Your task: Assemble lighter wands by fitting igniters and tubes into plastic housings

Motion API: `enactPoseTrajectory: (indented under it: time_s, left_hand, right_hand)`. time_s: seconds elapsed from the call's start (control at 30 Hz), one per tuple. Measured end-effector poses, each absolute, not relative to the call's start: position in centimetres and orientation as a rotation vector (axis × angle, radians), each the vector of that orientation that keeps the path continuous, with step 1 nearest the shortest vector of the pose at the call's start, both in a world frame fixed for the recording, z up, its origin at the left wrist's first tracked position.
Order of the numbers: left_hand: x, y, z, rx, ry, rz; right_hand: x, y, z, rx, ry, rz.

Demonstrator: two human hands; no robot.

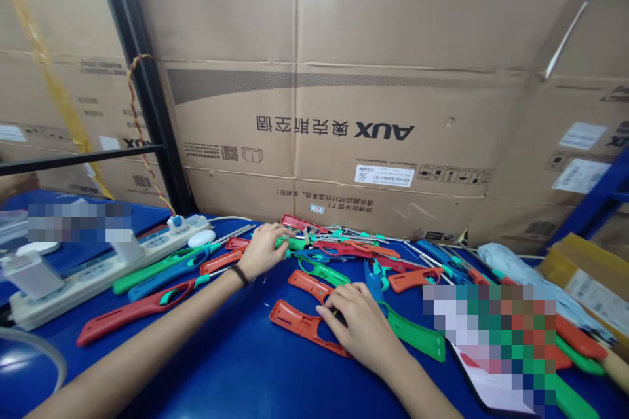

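Observation:
My left hand (268, 250), a dark band at its wrist, reaches into a pile of lighter parts at the back. Its fingers are curled at a green lighter piece (297, 244); what is in the fingertips is hidden. My right hand (358, 322) is closed over a small dark and yellow item, mostly covered by the fingers. Beneath that hand lies an open orange lighter shell half (295, 322), with another orange shell half (308, 283) just behind. A green shell half (417, 335) rests right of the hand, and a green handle piece (324, 270) lies between both hands.
Long-nosed lighters, including a red one (135, 311), lie at left beside a white power strip (98, 275). More lighters and a phone (484, 366), partly pixelated, are at right. A large cardboard box (314, 98) stands behind the blue table (236, 366). A black post (147, 78) rises at left.

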State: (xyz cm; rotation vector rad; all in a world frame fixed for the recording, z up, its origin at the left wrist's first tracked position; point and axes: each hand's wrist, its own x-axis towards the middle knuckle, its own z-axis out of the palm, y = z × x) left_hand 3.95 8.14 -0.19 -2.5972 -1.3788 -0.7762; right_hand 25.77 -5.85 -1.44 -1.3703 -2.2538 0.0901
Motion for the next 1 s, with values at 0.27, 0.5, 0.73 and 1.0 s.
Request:
enactPoseTrajectory:
  time_s: [0.27,0.5,0.73,1.0]
  left_hand:
    - [3.0,15.3,1.2,-2.680,-1.493,-0.229]
    - [1.9,14.9,2.3,-2.730,-1.325,-0.220]
    - [1.1,13.2,6.6,-2.737,-1.314,-0.426]
    - [0.9,12.2,6.4,-2.853,-1.542,-0.584]
  right_hand:
    - [26.3,-5.4,-1.5,-1.378,-2.256,0.051]
    - [26.3,-5.3,-1.6,-1.375,-2.262,0.055]
    - [26.4,-5.3,-1.5,-1.375,-2.259,0.081]
    - [26.4,-5.4,-1.4,-1.389,-2.255,0.080]
